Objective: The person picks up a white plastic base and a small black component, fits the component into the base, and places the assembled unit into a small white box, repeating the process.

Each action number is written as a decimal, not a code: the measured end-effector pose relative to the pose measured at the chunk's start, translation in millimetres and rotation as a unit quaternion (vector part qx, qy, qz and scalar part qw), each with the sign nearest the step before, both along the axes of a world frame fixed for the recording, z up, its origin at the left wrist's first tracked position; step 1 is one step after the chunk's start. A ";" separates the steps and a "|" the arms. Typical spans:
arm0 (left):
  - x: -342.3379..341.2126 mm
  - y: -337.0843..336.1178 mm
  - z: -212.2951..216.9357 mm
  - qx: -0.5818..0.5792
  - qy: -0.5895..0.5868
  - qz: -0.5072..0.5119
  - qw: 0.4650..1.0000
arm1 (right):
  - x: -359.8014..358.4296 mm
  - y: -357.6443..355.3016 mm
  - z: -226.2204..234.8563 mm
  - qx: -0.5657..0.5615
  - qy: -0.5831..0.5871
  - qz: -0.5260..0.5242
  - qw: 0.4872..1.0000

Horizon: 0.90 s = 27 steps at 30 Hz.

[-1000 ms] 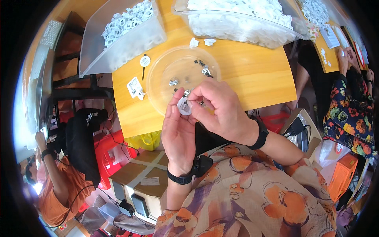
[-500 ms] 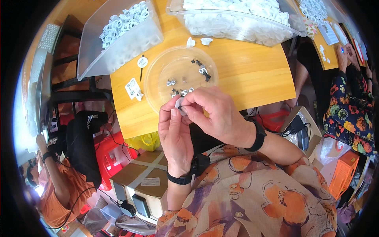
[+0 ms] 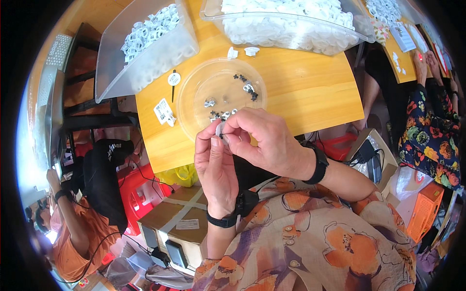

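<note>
Between my fingertips is a small round white plastic part (image 3: 219, 129) with a dark bit at its near side. My left hand (image 3: 214, 162) pinches it by thumb and finger from the left. From the right, my right hand (image 3: 259, 138) closes thumb and forefinger on the same piece, partly hiding it. Both hands hover over the near edge of a shallow clear round tray (image 3: 187, 80). In the tray lie small black cross-shaped pieces (image 3: 254, 96) and shiny metallic rings (image 3: 209, 103), some just beyond my fingers.
Clear bins of white plastic parts (image 3: 160, 68) (image 3: 286, 34) stand at the back. Two loose white parts (image 3: 233, 53) lie before them. A thin black tool with a white disc (image 3: 174, 79) and a white tag (image 3: 163, 111) are at left. Co-workers sit on both sides.
My hands stay in nearly the same place, still pinching the white part, with only slight finger shifts. The whole view has moved slightly.
</note>
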State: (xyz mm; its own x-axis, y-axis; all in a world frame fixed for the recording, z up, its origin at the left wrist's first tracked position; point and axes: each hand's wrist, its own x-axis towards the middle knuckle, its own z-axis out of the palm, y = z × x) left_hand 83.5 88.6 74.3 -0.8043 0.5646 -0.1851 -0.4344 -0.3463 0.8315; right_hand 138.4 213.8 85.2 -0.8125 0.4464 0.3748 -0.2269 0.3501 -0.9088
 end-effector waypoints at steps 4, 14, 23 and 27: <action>1.5 -1.2 -1.0 -0.029 0.026 0.011 0.999 | 0.5 3.3 -1.6 -0.037 -0.004 0.032 0.999; 0.7 -6.2 -18.4 -0.061 0.098 0.026 0.993 | 0.5 3.8 -10.8 -0.094 -0.034 0.087 0.991; 2.6 -0.5 -10.4 -0.046 0.050 0.014 0.998 | 2.3 4.5 -7.1 -0.083 -0.051 0.074 0.992; 1.0 1.4 -7.1 0.000 0.009 -0.018 1.000 | 2.7 1.4 -0.1 -0.072 -0.067 0.051 0.994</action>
